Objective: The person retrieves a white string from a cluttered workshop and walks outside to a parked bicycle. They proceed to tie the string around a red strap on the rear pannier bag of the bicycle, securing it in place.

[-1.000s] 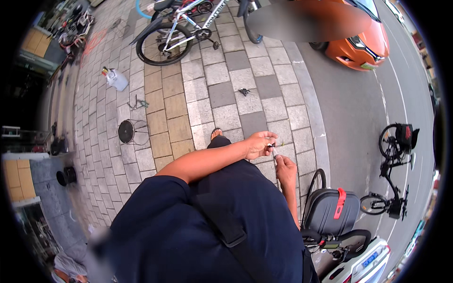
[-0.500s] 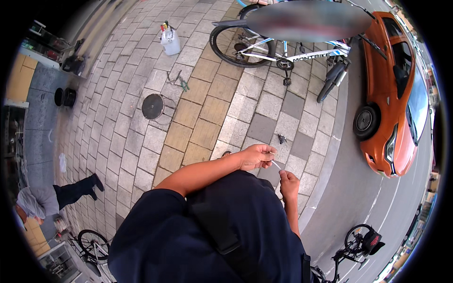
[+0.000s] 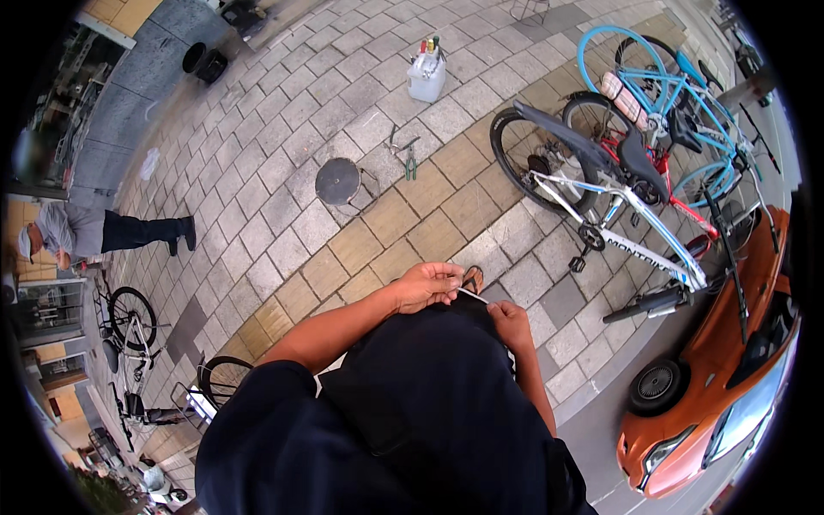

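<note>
View swung since the earlier frame: orange car (image 3: 721,386) now lower right, white bicycle (image 3: 618,193) and blue bicycle (image 3: 661,77) at upper right; white jug (image 3: 427,75) and round cover (image 3: 337,180) nearer centre. Left hand (image 3: 427,285) and right hand (image 3: 510,323) remain together at waist height, each pinching an end of a thin pale strip (image 3: 472,295), straight, narrow, stretched between them.

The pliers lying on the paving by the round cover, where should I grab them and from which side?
Judging by their pose, take the pliers by the green handles, coming straight down from above: they lie flat on the paving, clear of the round cover. Both hands, left and right, hold a thin white strip.
</note>
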`<action>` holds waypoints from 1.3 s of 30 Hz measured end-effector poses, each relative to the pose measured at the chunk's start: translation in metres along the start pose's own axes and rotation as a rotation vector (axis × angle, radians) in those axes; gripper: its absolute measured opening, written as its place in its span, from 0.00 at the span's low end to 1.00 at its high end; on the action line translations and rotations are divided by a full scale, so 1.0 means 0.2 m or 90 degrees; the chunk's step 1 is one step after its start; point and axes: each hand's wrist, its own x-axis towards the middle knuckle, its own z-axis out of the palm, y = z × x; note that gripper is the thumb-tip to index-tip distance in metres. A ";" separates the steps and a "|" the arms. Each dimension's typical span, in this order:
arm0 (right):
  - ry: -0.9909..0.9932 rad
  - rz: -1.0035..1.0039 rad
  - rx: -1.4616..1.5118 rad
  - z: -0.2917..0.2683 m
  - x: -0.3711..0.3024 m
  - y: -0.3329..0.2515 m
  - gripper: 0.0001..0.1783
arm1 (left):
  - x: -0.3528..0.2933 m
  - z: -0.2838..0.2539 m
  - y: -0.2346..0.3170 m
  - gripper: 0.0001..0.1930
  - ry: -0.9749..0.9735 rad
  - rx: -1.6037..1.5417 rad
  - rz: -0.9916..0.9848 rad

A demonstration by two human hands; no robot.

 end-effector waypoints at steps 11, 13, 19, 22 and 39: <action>-0.267 -0.162 -0.248 0.09 1.37 -0.87 0.14 | 0.23 -0.27 0.72 0.18 0.091 -0.271 0.265; -0.296 -0.169 -0.223 0.20 1.61 -1.09 0.14 | 0.31 -0.45 0.91 0.18 0.124 -0.254 0.296; -0.357 -0.061 -0.142 0.46 2.16 -1.82 0.11 | 0.30 -0.88 1.68 0.17 0.111 -0.318 0.319; -0.398 -0.048 -0.160 0.55 2.40 -2.24 0.11 | 0.29 -1.07 2.01 0.16 0.102 -0.349 0.335; -0.631 -0.041 -0.147 1.22 4.21 -3.87 0.11 | 0.83 -2.08 4.07 0.13 0.182 -0.343 0.355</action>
